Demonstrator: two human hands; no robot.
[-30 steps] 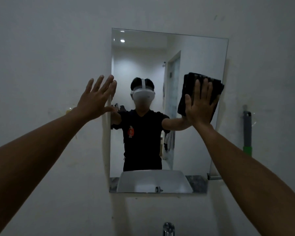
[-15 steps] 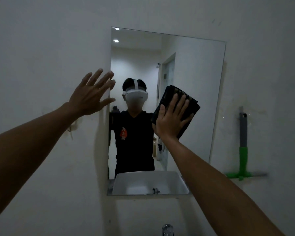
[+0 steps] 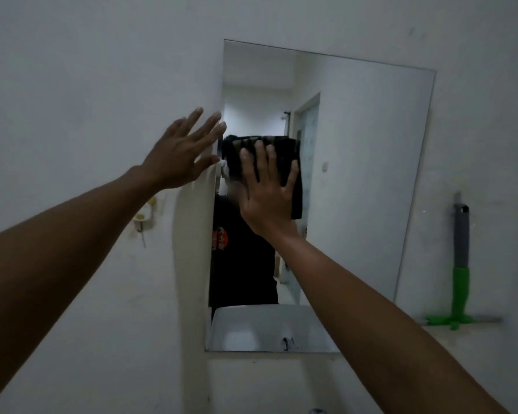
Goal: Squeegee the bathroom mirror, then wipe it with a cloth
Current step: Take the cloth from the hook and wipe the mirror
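A frameless rectangular mirror (image 3: 365,174) hangs on the white wall. My right hand (image 3: 266,192) presses a folded black cloth (image 3: 295,162) flat against the glass near the mirror's left edge, about mid-height. My left hand (image 3: 181,153) lies flat on the wall just left of the mirror, fingers spread, fingertips touching the mirror's edge. A squeegee (image 3: 460,273) with a green and grey handle stands against the wall to the right of the mirror, blade down.
A white basin shows as a reflection in the mirror's lower part (image 3: 266,327). A small fitting (image 3: 144,216) is fixed to the wall at left, below my left forearm. A tap top (image 3: 316,410) peeks in at the bottom edge.
My right hand has slid the cloth across the glass from the mirror's right side to its left edge. My left hand has stayed on the wall by the mirror.
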